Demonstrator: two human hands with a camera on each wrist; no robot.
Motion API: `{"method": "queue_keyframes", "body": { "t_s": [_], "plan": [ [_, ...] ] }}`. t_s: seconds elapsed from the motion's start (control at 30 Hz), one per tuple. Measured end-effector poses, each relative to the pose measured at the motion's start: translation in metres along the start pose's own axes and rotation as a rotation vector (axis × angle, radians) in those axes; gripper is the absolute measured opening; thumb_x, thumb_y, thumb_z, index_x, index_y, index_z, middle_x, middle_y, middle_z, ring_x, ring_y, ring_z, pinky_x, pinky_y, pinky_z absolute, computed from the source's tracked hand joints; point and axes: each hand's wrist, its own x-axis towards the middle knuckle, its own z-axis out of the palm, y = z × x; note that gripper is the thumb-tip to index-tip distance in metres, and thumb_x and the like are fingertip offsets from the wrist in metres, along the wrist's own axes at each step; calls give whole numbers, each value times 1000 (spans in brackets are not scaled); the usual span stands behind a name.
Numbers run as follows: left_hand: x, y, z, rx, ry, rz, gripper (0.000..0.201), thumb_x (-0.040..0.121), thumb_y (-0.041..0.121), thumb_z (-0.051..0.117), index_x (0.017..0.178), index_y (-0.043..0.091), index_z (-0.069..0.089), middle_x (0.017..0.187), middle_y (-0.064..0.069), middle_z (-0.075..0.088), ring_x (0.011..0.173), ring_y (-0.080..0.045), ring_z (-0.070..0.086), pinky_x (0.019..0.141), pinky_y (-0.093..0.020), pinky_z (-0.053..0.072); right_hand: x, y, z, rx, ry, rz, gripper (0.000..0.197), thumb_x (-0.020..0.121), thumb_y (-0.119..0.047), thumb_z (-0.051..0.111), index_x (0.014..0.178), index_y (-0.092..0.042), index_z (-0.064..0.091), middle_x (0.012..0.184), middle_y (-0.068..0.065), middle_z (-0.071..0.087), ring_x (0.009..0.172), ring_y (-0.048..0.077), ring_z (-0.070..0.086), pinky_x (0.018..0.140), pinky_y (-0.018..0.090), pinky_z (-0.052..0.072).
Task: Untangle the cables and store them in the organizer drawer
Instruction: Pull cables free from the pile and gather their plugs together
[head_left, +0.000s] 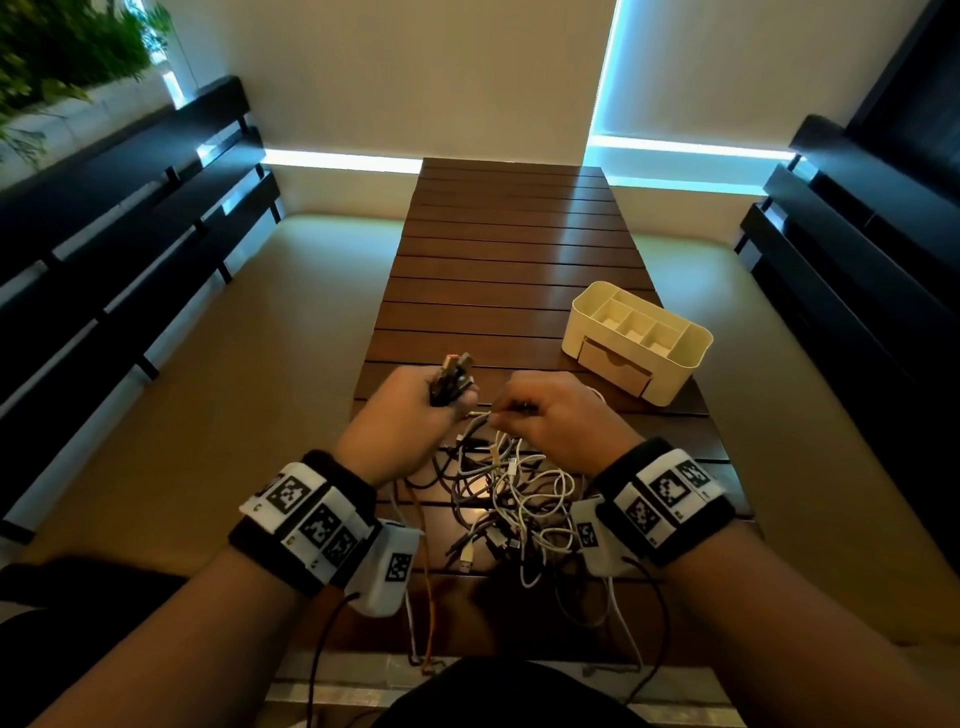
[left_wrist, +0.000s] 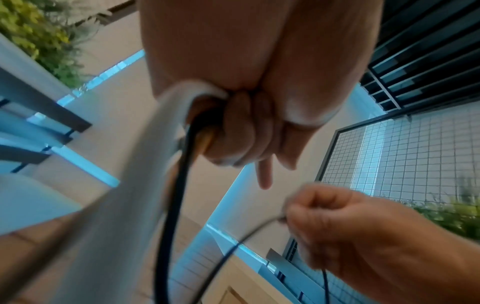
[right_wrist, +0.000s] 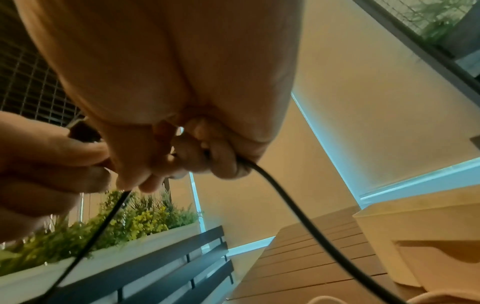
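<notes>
- Our left hand (head_left: 402, 410) is closed in a fist around a bunch of plug ends (head_left: 453, 378), which stick up above the knuckles; the left wrist view shows its fingers (left_wrist: 235, 131) curled round a black lead and an orange one, with a pale cable alongside.
- Our right hand (head_left: 553, 415), just beside the left, pinches a thin black cable (right_wrist: 291, 203) between thumb and curled fingers, the lead trailing down from both sides of the grip.
- Below both hands, the tangle of cables (head_left: 509, 499) lies heaped on the slatted wooden table (head_left: 509, 244), white, grey and black leads looped through one another, some hanging over the near edge.
- Further out to the right stands the cream organizer (head_left: 636, 340), its drawer (head_left: 615, 366) looking shut and its top compartments holding no cable that we can see.
- We judge the job to be at an early stage: a few ends are gathered, the knot is largely intact, and nothing has been stored yet.
</notes>
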Motion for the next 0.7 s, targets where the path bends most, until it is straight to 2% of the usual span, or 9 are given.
{"method": "queue_keyframes", "body": {
  "t_s": [0.07, 0.17, 0.2, 0.3, 0.4, 0.47, 0.57, 0.63, 0.7],
  "plan": [
    [-1, 0, 8, -33, -122, 36, 23, 99, 31, 56, 83, 18, 65, 70, 5, 59, 58, -8, 50, 59, -26, 42, 2, -6, -2, 42, 83, -80, 5, 94, -20, 64, 92, -20, 68, 86, -15, 57, 81, 2, 55, 71, 12, 41],
    [-4, 0, 9, -102, -137, 68, 27, 101, 28, 53, 77, 19, 61, 56, 15, 57, 50, 3, 47, 54, -14, 36, 0, -11, -6, 88, 155, -126, 5, 94, -18, 64, 93, -21, 67, 83, -17, 57, 78, 0, 56, 70, 9, 43],
    [-6, 1, 6, -118, -108, 78, 28, 101, 28, 53, 77, 17, 62, 52, 17, 56, 47, 3, 46, 53, -15, 36, -1, -11, -6, 123, 154, -108, 4, 95, -20, 63, 93, -23, 66, 82, -14, 59, 74, 1, 56, 67, 10, 44],
    [-11, -2, -11, -325, 67, 58, 30, 101, 26, 52, 76, 12, 60, 45, 8, 42, 41, -6, 35, 48, -29, 30, -6, -1, -1, 240, 150, 43, 10, 98, -28, 57, 91, -26, 63, 76, -8, 61, 64, 5, 55, 61, 18, 48],
    [-15, -10, -37, -534, 166, -16, 29, 101, 23, 51, 76, 12, 60, 48, 7, 34, 40, -12, 27, 46, -26, 24, -14, 19, 6, 309, 139, 222, 20, 100, -32, 54, 90, -20, 66, 74, -2, 60, 63, 6, 53, 65, 28, 48],
    [-18, -14, -43, -295, 88, -49, 27, 100, 26, 55, 79, 14, 68, 52, 4, 39, 44, -12, 33, 50, -28, 30, -17, 26, 8, 286, 135, 262, 21, 100, -32, 55, 89, -19, 67, 80, 6, 64, 68, 8, 55, 67, 28, 48],
    [-15, -22, -38, 129, -52, -160, 24, 99, 27, 56, 93, 10, 72, 58, 3, 47, 51, -11, 39, 53, -27, 32, -14, 25, 5, 179, 129, 227, 19, 99, -32, 55, 87, -21, 66, 82, 8, 65, 69, 8, 55, 62, 17, 44],
    [-11, -27, -36, 213, -16, -199, 25, 101, 26, 54, 101, 6, 69, 70, -8, 57, 57, -16, 44, 54, -28, 35, -11, 22, 1, 47, 52, 213, 20, 99, -34, 55, 90, -20, 66, 81, 0, 64, 72, 9, 58, 63, 19, 44],
    [-9, -23, -38, 186, 103, -196, 22, 101, 28, 54, 105, 12, 68, 81, -12, 64, 61, -18, 49, 58, -31, 39, -9, 21, 0, -101, -46, 187, 20, 99, -34, 55, 92, -18, 66, 83, -4, 61, 77, 11, 59, 67, 23, 48]
  ]
}}
